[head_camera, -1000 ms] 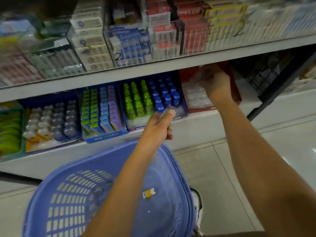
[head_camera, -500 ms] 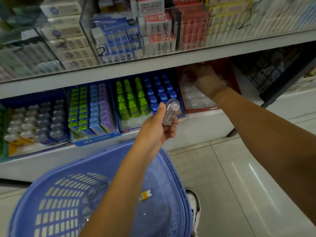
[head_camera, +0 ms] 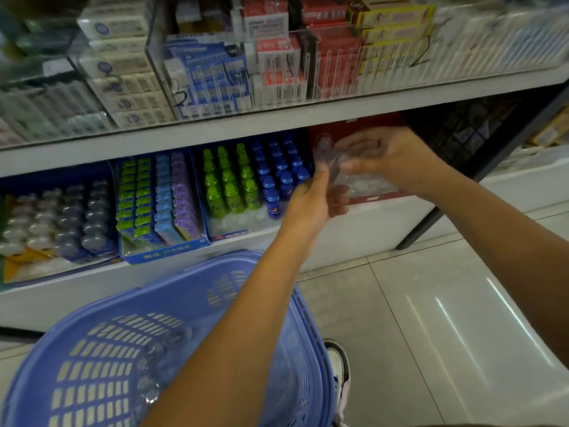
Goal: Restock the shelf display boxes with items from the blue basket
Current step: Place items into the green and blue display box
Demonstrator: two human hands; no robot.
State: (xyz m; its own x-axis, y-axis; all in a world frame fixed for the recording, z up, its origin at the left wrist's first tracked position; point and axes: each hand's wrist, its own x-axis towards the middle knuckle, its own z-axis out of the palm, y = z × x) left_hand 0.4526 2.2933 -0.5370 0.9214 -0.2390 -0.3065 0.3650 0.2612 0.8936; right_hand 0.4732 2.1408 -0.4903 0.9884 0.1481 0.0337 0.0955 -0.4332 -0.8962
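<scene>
One clear plastic item [head_camera: 327, 163] sits in the left hand [head_camera: 311, 201], thumb and fingers wrapped round it, just in front of the red display box [head_camera: 381, 122] at the right of the lower shelf [head_camera: 354, 229]. The right hand [head_camera: 391, 155] meets it with half-bent fingers; any grip is too blurred to tell. Four display boxes show. Restocking looks midway: several clear items [head_camera: 151, 374] remain in the near blue basket [head_camera: 92, 349].
</scene>
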